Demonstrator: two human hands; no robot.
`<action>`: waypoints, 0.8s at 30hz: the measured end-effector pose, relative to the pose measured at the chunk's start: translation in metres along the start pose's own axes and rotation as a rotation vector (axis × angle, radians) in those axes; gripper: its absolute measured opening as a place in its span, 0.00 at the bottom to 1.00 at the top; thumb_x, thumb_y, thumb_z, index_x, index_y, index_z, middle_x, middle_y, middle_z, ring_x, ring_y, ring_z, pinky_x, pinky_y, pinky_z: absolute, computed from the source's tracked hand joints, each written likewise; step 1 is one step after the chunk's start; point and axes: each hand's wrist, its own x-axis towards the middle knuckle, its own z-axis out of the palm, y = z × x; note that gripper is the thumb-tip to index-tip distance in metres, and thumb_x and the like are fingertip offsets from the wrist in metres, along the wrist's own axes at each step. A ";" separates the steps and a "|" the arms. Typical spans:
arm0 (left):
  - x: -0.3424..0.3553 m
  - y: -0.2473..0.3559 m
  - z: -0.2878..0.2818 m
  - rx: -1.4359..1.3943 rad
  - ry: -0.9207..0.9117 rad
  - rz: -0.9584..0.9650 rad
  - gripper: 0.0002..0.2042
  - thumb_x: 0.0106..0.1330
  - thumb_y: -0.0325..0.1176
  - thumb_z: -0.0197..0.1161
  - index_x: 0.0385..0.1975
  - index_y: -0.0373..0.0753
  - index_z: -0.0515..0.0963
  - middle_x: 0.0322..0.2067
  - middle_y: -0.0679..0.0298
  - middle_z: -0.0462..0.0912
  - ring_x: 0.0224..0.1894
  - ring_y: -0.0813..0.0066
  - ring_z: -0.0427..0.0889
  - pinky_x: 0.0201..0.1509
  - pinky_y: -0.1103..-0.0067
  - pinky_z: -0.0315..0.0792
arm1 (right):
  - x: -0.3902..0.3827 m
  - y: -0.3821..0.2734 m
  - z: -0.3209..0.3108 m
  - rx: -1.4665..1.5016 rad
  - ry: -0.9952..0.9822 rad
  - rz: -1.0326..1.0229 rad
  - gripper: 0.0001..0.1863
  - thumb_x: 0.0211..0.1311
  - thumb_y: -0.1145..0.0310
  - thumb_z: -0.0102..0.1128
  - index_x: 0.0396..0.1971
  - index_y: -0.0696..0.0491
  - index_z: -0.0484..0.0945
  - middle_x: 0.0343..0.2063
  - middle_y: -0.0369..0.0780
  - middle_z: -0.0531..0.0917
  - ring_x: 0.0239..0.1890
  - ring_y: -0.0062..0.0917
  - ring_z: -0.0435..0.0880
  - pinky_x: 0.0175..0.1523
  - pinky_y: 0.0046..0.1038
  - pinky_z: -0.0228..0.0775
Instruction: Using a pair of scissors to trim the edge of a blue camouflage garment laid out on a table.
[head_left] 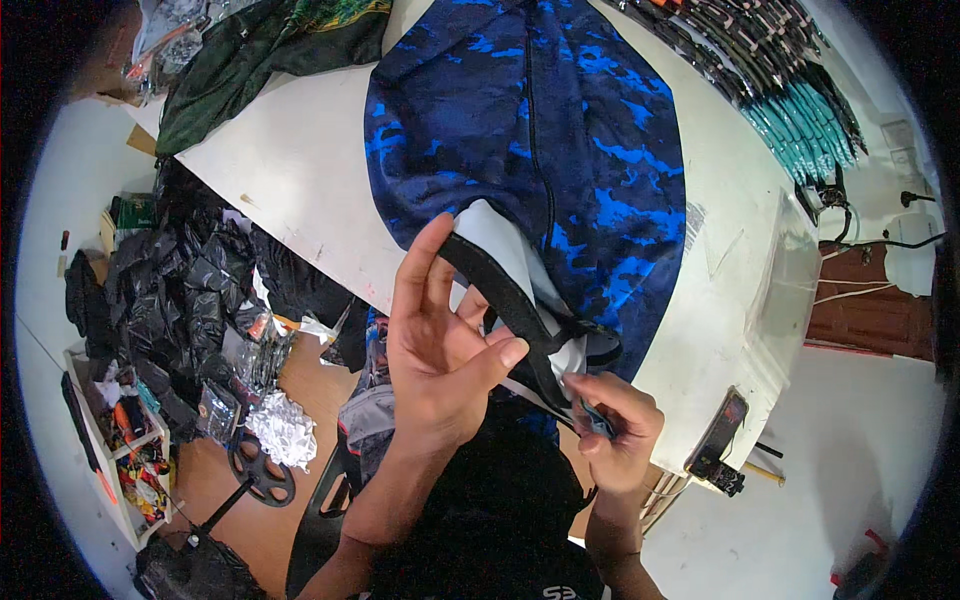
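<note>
A blue camouflage jacket [610, 160] with a dark zipper down its front lies over the white table, its near edge lifted toward me. That edge is folded back, showing a pale lining and a black ribbed band [500, 285]. My left hand [440, 350] holds the band, fingers spread behind it and the thumb on its near side. Close by on the right, my right hand [620, 430] is closed in a pinch at the band's other end. Between its thumb and fingers shows a small blue-grey thing [597, 420], mostly hidden, whose kind I cannot make out.
A dark green garment [240, 85] lies at the table's far left. Packed clothes [790, 115] line the far right edge. A phone-like device [722, 425] sits at the near right corner of the table [300, 180]. Black plastic bags [175, 285] pile up on the left.
</note>
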 end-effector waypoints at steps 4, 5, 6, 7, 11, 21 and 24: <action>-0.001 -0.001 0.000 -0.043 -0.021 0.023 0.43 0.44 0.09 0.59 0.63 0.34 0.49 0.55 0.60 0.63 0.55 0.68 0.68 0.53 0.73 0.73 | 0.001 -0.006 0.008 -0.114 0.069 -0.031 0.27 0.43 0.59 0.72 0.42 0.60 0.79 0.20 0.36 0.77 0.21 0.17 0.72 0.26 0.18 0.61; -0.001 -0.002 -0.001 -0.056 -0.036 0.025 0.43 0.44 0.09 0.60 0.63 0.34 0.49 0.55 0.59 0.63 0.55 0.68 0.68 0.54 0.72 0.72 | 0.000 -0.006 0.008 -0.125 0.096 -0.041 0.26 0.44 0.60 0.71 0.42 0.60 0.79 0.20 0.37 0.77 0.21 0.17 0.72 0.26 0.18 0.61; -0.001 -0.003 0.000 -0.056 -0.035 0.023 0.43 0.44 0.09 0.60 0.63 0.34 0.49 0.55 0.59 0.63 0.55 0.68 0.68 0.54 0.72 0.72 | 0.001 -0.006 0.007 -0.126 0.097 -0.039 0.26 0.44 0.60 0.71 0.42 0.60 0.79 0.20 0.37 0.77 0.21 0.17 0.72 0.26 0.18 0.61; -0.002 -0.003 0.000 -0.079 -0.036 0.023 0.43 0.44 0.09 0.60 0.63 0.34 0.49 0.56 0.59 0.62 0.56 0.67 0.67 0.54 0.71 0.72 | 0.002 -0.006 0.006 -0.130 0.076 -0.054 0.25 0.44 0.61 0.71 0.42 0.60 0.79 0.19 0.37 0.77 0.21 0.17 0.72 0.26 0.18 0.61; -0.001 -0.002 0.001 -0.107 -0.055 0.032 0.43 0.44 0.09 0.59 0.64 0.34 0.48 0.57 0.58 0.61 0.58 0.65 0.66 0.56 0.69 0.71 | 0.004 -0.007 0.005 -0.103 0.047 -0.074 0.23 0.46 0.64 0.70 0.41 0.60 0.79 0.19 0.37 0.76 0.21 0.17 0.72 0.26 0.18 0.61; -0.001 -0.001 0.004 -0.110 -0.063 0.027 0.43 0.44 0.09 0.60 0.64 0.34 0.47 0.58 0.57 0.60 0.58 0.64 0.66 0.56 0.68 0.70 | 0.008 -0.009 0.007 -0.098 0.070 -0.106 0.24 0.44 0.63 0.71 0.41 0.60 0.80 0.18 0.37 0.76 0.20 0.16 0.71 0.24 0.17 0.59; 0.001 -0.001 0.003 -0.109 -0.074 0.065 0.43 0.44 0.09 0.60 0.64 0.33 0.47 0.58 0.56 0.60 0.59 0.63 0.66 0.56 0.69 0.70 | 0.008 -0.008 0.006 -0.122 0.058 -0.103 0.24 0.44 0.62 0.71 0.41 0.60 0.80 0.18 0.37 0.76 0.19 0.16 0.71 0.24 0.17 0.58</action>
